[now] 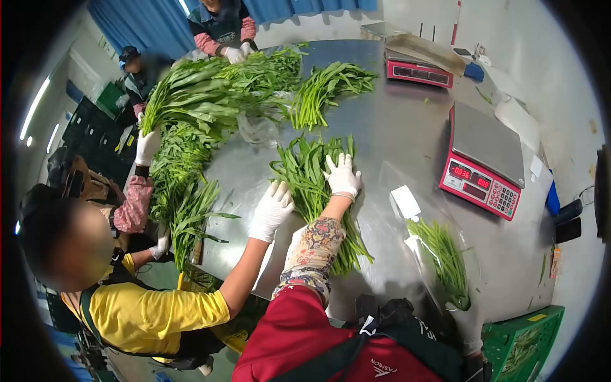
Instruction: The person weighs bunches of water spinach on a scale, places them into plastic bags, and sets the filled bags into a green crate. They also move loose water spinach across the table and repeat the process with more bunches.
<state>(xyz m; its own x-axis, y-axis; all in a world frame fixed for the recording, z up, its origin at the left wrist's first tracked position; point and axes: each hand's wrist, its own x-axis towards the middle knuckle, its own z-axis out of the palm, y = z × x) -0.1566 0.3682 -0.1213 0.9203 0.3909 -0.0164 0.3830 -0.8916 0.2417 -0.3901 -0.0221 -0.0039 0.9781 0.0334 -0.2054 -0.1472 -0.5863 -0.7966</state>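
My left hand (344,176), in a white glove below a floral sleeve, lies with fingers spread on a bunch of long leafy greens (309,169). The stems stretch toward the front edge of the steel table. At the lower right is my right hand (470,328), also gloved and partly hidden. Its fingers close at the near end of a clear plastic bag of greens (440,251). A white label (405,202) shows at the bag's far end. From the left, a co-worker's gloved hand (272,210) touches the edge of the bunch under my left hand.
A red scale (487,162) with a lit display stands right; another scale (420,71) is behind it. A smaller bunch (324,89) and a large heap of greens (191,114) cover the back and left. Several co-workers surround the table (388,134). A green crate (525,344) is lower right.
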